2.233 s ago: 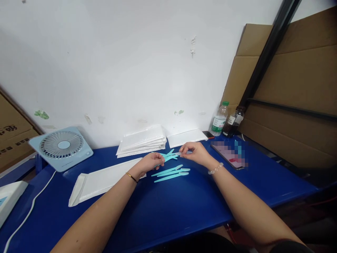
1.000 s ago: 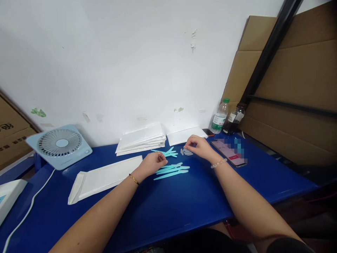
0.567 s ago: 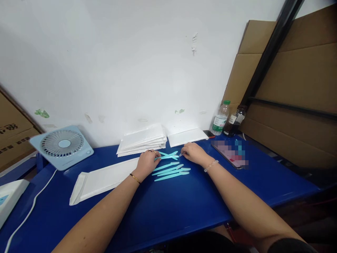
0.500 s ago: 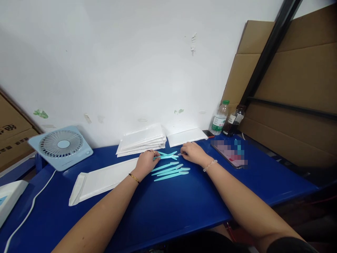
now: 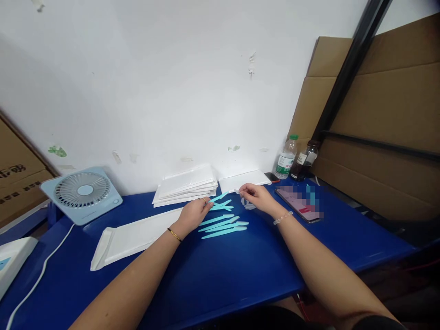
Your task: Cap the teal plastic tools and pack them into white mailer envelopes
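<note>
My left hand (image 5: 197, 213) is closed on a turquoise stick (image 5: 220, 198), which slants up to the right above other turquoise sticks (image 5: 224, 206). At that stick's far end, my right hand (image 5: 252, 195) is pinched on a small pale piece whose shape is hard to make out. Beneath my right fingers lie some small translucent pieces (image 5: 248, 204). Several turquoise sticks (image 5: 225, 231) with pale ends lie side by side on the blue table, nearer to me. Left of them, a long white packet (image 5: 137, 234) lies partly behind my left hand.
White packets (image 5: 185, 182) are stacked at the wall, with another white packet (image 5: 244, 179) beside them. A blue fan (image 5: 82, 195) and its cable are at left. Two bottles (image 5: 286, 160) and a phone (image 5: 298, 204) are at right.
The stick in my left hand now tilts up to the right. My right hand has lifted slightly and turned, and the translucent pieces under it have come into view.
</note>
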`<action>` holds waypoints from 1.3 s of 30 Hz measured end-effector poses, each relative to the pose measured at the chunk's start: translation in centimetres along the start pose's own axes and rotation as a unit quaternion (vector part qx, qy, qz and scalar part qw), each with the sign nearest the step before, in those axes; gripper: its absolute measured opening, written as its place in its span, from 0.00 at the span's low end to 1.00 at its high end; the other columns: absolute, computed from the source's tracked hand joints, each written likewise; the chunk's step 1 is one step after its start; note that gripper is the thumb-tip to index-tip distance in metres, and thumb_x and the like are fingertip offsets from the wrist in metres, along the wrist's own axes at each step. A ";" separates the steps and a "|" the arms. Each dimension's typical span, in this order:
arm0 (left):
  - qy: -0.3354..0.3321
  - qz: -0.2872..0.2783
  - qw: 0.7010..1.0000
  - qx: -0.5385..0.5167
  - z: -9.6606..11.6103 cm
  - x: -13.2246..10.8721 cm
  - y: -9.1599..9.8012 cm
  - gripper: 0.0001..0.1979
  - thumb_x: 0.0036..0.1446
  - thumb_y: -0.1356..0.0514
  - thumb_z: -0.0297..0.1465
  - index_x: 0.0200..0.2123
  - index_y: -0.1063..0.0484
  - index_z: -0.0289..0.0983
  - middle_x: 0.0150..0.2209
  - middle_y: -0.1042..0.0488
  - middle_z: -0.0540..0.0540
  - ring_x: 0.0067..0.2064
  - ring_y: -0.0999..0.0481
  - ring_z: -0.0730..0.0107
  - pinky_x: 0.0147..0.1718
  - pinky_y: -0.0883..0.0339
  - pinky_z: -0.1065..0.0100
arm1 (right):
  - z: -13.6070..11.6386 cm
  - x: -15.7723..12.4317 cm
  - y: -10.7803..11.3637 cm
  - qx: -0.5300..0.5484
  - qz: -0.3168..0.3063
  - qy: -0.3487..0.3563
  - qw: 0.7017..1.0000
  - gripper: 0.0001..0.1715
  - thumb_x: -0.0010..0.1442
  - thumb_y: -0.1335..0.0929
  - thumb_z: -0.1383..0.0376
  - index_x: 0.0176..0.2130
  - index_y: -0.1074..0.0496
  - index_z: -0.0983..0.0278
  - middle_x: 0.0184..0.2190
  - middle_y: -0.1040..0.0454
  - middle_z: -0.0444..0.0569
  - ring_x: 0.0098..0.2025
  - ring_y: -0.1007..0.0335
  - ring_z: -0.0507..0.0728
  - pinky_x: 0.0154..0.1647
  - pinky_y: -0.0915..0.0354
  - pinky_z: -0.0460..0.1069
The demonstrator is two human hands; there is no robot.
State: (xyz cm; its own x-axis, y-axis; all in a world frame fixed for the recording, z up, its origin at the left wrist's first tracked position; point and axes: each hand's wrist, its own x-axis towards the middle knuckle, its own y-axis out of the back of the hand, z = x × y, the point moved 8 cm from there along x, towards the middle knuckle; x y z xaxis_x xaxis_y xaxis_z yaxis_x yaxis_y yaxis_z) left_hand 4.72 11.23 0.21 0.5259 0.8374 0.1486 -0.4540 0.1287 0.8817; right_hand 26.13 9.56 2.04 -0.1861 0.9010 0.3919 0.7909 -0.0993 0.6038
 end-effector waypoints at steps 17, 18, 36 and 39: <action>-0.019 -0.018 0.998 -0.051 1.0 -0.3 -0.1 0.27 0.62 0.59 0.47 0.31 0.25 0.41 0.33 0.25 0.48 0.36 0.29 0.63 0.33 0.43 0.68 | -3.2 -0.4 -0.4 -0.015 0.003 0.077 0.997 0.11 0.62 0.36 0.61 0.38 0.25 0.62 0.34 0.24 0.49 0.35 0.30 0.55 0.36 0.35 0.49; -0.022 -0.018 0.998 -0.047 1.0 -0.3 -0.2 0.26 0.62 0.59 0.47 0.31 0.25 0.41 0.32 0.25 0.48 0.35 0.29 0.63 0.33 0.43 0.68 | -3.5 -0.4 -0.7 -0.015 -0.007 0.081 0.997 0.11 0.62 0.36 0.61 0.38 0.25 0.62 0.34 0.24 0.49 0.35 0.30 0.54 0.36 0.35 0.49; -0.031 0.011 0.997 0.065 -0.6 0.3 -0.9 0.09 0.57 0.44 0.35 0.37 0.27 0.39 0.39 0.26 0.43 0.43 0.29 0.57 0.42 0.38 0.63 | 2.9 0.7 -1.5 -0.212 -0.112 0.047 0.970 0.12 0.54 0.35 0.75 0.35 0.23 0.64 0.37 0.26 0.50 0.40 0.29 0.55 0.43 0.36 0.47; -0.033 0.015 0.997 0.074 -0.5 0.4 -0.8 0.10 0.59 0.47 0.35 0.34 0.27 0.39 0.38 0.25 0.43 0.41 0.28 0.58 0.41 0.40 0.63 | 2.6 0.7 -1.9 -0.247 -0.108 0.040 0.962 0.05 0.56 0.32 0.69 0.33 0.25 0.64 0.36 0.27 0.50 0.38 0.30 0.55 0.39 0.37 0.47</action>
State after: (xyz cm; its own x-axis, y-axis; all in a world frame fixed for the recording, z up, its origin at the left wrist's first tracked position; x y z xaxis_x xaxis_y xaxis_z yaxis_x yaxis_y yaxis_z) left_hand 4.94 11.75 -0.71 0.5625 0.8022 0.2001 -0.3608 0.0203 0.9324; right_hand 25.98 11.51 -0.65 -0.3750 0.8900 0.2594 0.3582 -0.1189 0.9260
